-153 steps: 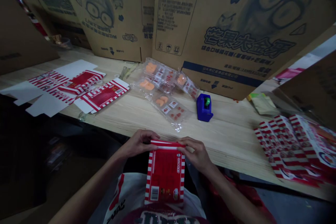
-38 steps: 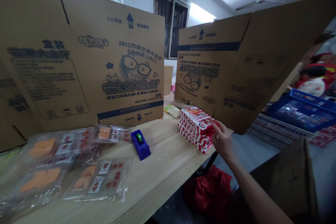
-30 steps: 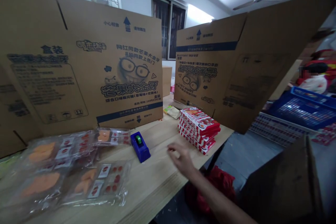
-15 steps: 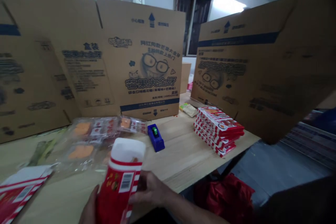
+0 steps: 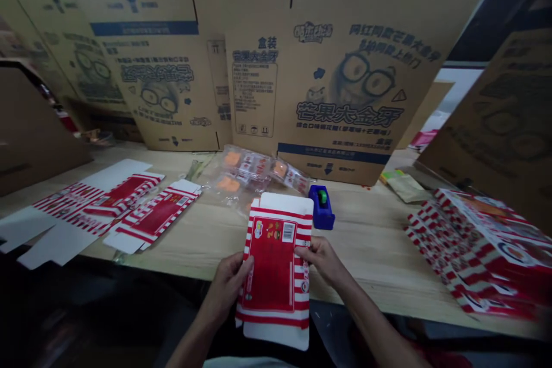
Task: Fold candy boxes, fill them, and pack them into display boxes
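Note:
A red-and-white striped cardboard box (image 5: 271,276) is held at the table's front edge, its printed barcode side facing me and white flaps sticking out at top and bottom. My left hand (image 5: 228,282) is closed on its left edge, thumb on the front. On the right edge, my right hand (image 5: 323,259) pinches the box between thumb and fingers. Beyond it lie clear plastic packs (image 5: 245,164) with orange pieces inside. A blue tape dispenser (image 5: 322,208) with green tape stands just behind my right hand.
Flat striped box blanks (image 5: 159,213) lie at the left, some overhanging the front edge. A stack of striped boxes (image 5: 478,253) stands at the right. Large brown cartons (image 5: 254,98) wall off the back. A small yellow-and-white packet (image 5: 403,185) lies near the stack.
My view has swung left, bringing the flat blanks into sight. The box has turned from a tilted pose with an open end to lying face-up between both hands.

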`<state>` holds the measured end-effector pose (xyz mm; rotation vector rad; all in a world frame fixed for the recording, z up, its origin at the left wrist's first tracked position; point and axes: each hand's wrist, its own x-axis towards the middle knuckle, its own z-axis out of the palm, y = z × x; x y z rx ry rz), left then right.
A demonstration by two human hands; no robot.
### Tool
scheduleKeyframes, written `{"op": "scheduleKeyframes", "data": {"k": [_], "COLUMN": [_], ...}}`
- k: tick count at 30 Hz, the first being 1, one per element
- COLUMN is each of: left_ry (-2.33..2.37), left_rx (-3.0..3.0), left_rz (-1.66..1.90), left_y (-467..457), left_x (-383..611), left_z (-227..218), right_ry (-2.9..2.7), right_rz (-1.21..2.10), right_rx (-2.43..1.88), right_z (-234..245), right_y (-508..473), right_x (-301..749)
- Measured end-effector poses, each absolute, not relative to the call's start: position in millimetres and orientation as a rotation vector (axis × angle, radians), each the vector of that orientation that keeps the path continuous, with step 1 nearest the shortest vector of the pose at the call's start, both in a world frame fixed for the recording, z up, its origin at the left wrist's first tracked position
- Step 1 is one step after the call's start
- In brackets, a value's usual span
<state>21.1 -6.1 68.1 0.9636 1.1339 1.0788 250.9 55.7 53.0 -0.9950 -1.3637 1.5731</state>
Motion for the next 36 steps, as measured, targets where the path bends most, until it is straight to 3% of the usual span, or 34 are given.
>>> {"op": "scheduleKeyframes", "data": {"k": [10, 12, 17, 25, 36], "left_ry": [0.987, 1.022, 0.978, 1.07, 1.092], "left_rx": [0.958, 0.923, 0.873, 0.906, 1.023], "left_rz": [1.332, 1.343, 1.309, 1.141, 1.015], "left_y": [2, 3, -5, 5, 47], "left_x": [17, 17, 19, 11, 5], "left_z": [62, 54, 33, 31, 15], "right_ry": [-1.333, -1.346, -1.147, -1.396, -1.421], "right_rz": [1.921, 1.869, 1.38, 1.189, 1.529], "right_rx": [-0.901, -0.916, -1.083, -1.124, -1.072], "right_z": [23, 19, 14, 4, 5], "right_y": [25, 19, 28, 44, 56], "right_x": [245, 243, 244, 256, 265]}}
